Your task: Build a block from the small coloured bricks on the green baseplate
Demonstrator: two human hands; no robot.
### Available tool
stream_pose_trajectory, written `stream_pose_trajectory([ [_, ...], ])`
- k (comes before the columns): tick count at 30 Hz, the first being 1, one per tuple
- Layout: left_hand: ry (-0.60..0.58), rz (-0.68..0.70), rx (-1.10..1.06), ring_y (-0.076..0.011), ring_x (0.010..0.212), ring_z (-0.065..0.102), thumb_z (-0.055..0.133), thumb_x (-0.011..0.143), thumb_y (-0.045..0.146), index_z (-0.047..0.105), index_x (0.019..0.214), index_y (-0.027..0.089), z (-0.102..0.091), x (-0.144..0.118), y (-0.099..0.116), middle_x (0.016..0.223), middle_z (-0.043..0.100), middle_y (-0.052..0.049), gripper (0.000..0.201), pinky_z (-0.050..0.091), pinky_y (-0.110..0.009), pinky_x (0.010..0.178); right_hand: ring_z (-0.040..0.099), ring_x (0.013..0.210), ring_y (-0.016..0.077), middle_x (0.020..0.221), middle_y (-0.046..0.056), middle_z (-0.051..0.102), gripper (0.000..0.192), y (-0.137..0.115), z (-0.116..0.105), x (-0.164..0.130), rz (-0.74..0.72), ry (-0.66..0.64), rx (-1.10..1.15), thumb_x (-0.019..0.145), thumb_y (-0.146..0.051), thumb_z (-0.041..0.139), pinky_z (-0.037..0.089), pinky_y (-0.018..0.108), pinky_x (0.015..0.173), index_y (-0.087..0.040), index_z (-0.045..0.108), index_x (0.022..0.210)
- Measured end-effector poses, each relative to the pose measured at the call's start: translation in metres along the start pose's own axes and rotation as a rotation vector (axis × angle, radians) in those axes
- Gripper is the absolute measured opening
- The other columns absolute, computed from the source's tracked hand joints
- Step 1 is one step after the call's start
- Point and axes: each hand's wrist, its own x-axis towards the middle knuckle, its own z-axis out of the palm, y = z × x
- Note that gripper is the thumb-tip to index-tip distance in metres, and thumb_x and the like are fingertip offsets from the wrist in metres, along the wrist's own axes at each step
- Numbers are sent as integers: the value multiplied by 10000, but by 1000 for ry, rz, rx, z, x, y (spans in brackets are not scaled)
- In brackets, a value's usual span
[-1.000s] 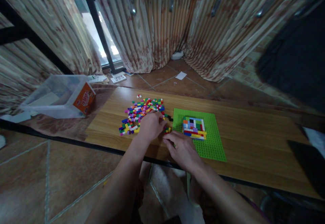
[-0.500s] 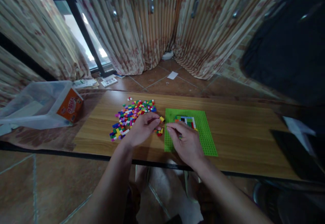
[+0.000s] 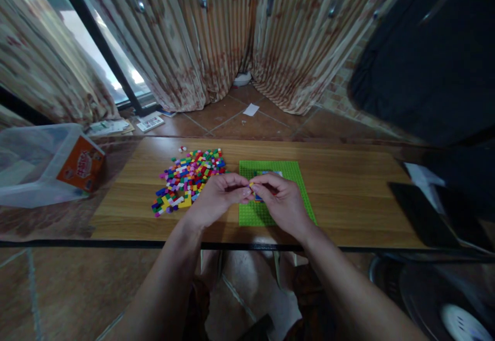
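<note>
My left hand point(image 3: 220, 196) and my right hand point(image 3: 285, 201) meet fingertip to fingertip over the left part of a green studded baseplate point(image 3: 292, 168). Pinched between their thumbs and index fingers is a small yellow toy brick point(image 3: 251, 183), mostly covered by the fingers. Behind and beneath my right hand, a low build of colourful bricks point(image 3: 277, 174) sits on the baseplate, largely hidden. To the left of my left hand spreads a loose pile of small multicoloured bricks point(image 3: 195, 168).
The wooden table point(image 3: 348, 191) has a dark front edge. A clear plastic bin point(image 3: 34, 163) with an orange label stands at the left. Dark flat objects point(image 3: 421, 214) and white paper point(image 3: 423, 175) lie at the right end. Curtains point(image 3: 216, 47) hang beyond the table.
My hands have come together; the right one now reaches the yellow brick that the left one held. The camera view has shifted, so the table sits further left.
</note>
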Motion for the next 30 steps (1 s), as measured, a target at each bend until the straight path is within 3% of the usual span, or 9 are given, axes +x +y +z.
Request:
stream_pose_trajectory([
  [7, 38, -2, -98, -111, 680, 673, 807, 707, 299, 681, 879, 139, 4, 4, 0, 762, 724, -10, 266, 549, -235, 695, 610, 671, 134, 775, 7, 716, 177, 9, -4, 2, 162, 13, 249, 791, -377, 715, 502, 272, 637, -215, 747, 855],
  [15, 73, -54, -237, -108, 696, 674, 769, 695, 184, 669, 918, 144, 11, 7, 1, 773, 708, -8, 247, 532, -218, 674, 604, 635, 123, 728, -3, 698, 194, 7, -6, 3, 188, 100, 271, 783, -386, 711, 497, 258, 613, -203, 721, 846],
  [19, 57, -73, -230, -93, 683, 636, 790, 701, 241, 681, 907, 131, 15, 8, 1, 745, 687, -10, 258, 502, -205, 660, 613, 652, 128, 763, -1, 703, 207, 9, -5, 4, 195, 127, 264, 787, -375, 702, 510, 273, 640, -210, 723, 910],
  [25, 65, 17, -87, -46, 529, 472, 774, 741, 324, 656, 788, 128, 20, 11, -4, 602, 584, 33, 234, 351, -180, 509, 642, 734, 148, 836, 21, 738, 180, 6, -2, 3, 143, 112, 174, 806, -329, 675, 517, 292, 689, -218, 749, 926],
  [30, 47, 17, -167, -54, 531, 456, 789, 704, 343, 656, 808, 129, 21, 9, -3, 601, 565, 32, 273, 304, -188, 484, 588, 598, 117, 686, -12, 685, 168, 3, -10, 5, 211, 68, 340, 760, -355, 724, 507, 272, 605, -219, 740, 857],
])
